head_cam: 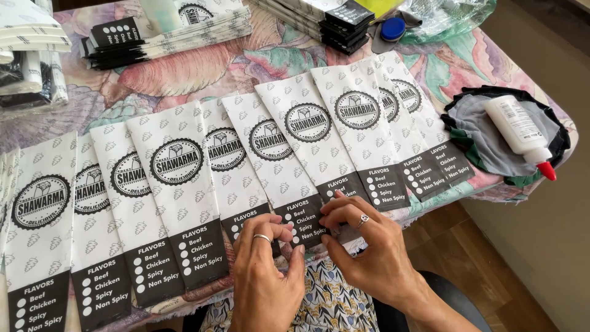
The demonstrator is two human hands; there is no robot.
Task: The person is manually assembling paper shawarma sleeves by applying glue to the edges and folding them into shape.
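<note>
Several flat white paper bags [184,184] with a round black emblem and a black bottom band lie overlapping in a row along the table's near edge. My left hand [264,264] and my right hand [362,246] meet at the black lower end of one middle bag [289,178]. The fingertips of both hands pinch its bottom edge. Each hand wears a ring.
A white glue bottle [519,132] with a red tip lies on a grey-and-black cloth [473,135] at the right. Stacks of folded bags [166,34] sit at the back, with another stack [326,18] and a blue lid [393,27] beside plastic wrap. The tablecloth [258,61] is floral.
</note>
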